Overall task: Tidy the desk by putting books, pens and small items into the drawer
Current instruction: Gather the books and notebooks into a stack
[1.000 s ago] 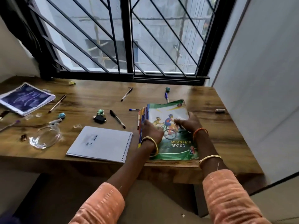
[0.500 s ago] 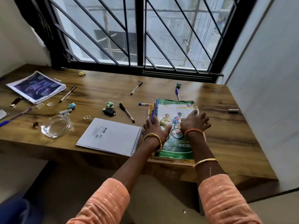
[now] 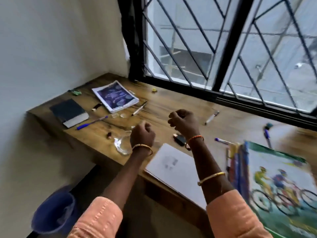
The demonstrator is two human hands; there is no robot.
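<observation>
Both hands hover above the wooden desk [image 3: 171, 103] with fingers curled and nothing in them. My left hand [image 3: 142, 133] is over a clear glass dish [image 3: 122, 143]. My right hand [image 3: 183, 122] is over the desk's middle, beyond a white spiral notebook [image 3: 173, 167]. The cycling-cover book [image 3: 277, 182] lies at the right on a stack with coloured spines [image 3: 238, 162]. A purple-cover booklet [image 3: 115, 96], a dark book [image 3: 69, 112], a blue pen [image 3: 91, 122] and two white pens [image 3: 139, 109] [image 3: 211, 117] lie further left. No drawer is in view.
A purple-capped pen [image 3: 223, 140], a black small item [image 3: 179, 139] and small bits [image 3: 109, 135] lie scattered. A barred window [image 3: 221, 48] runs behind the desk and a wall closes its left end. A blue bin [image 3: 53, 212] stands on the floor below.
Both hands have lifted off the cycling-cover book and moved left over the desk, fingers now curled. The view has swung left, bringing the dark book and bin into sight.
</observation>
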